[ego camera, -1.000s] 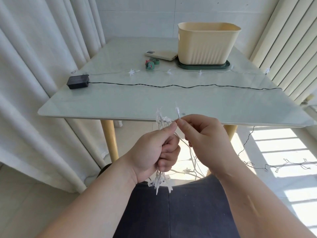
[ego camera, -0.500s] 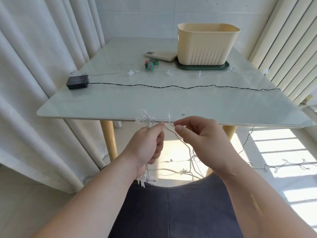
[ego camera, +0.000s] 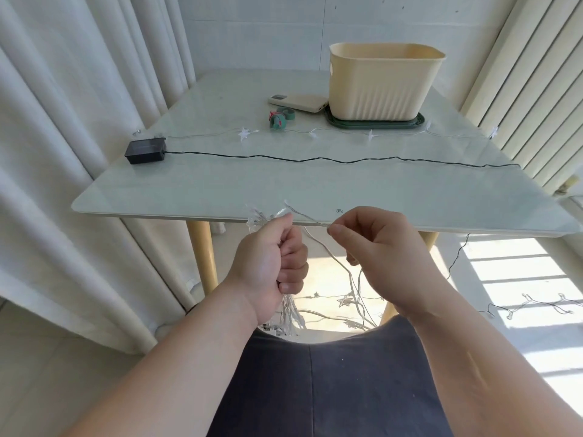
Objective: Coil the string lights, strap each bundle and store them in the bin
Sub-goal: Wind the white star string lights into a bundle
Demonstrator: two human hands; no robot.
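Hands (ego camera: 271, 263) (ego camera: 380, 257) on string lights (ego camera: 288, 313), table (ego camera: 284, 187) beyond.

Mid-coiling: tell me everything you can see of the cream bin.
The cream bin is plastic-looking, rounded-rectangular and open-topped, with ribbed lower walls, a smooth upper band and a handle cut-out in its left end. It stands upright on a dark green tray at the far right of the table. Its inside is hidden.
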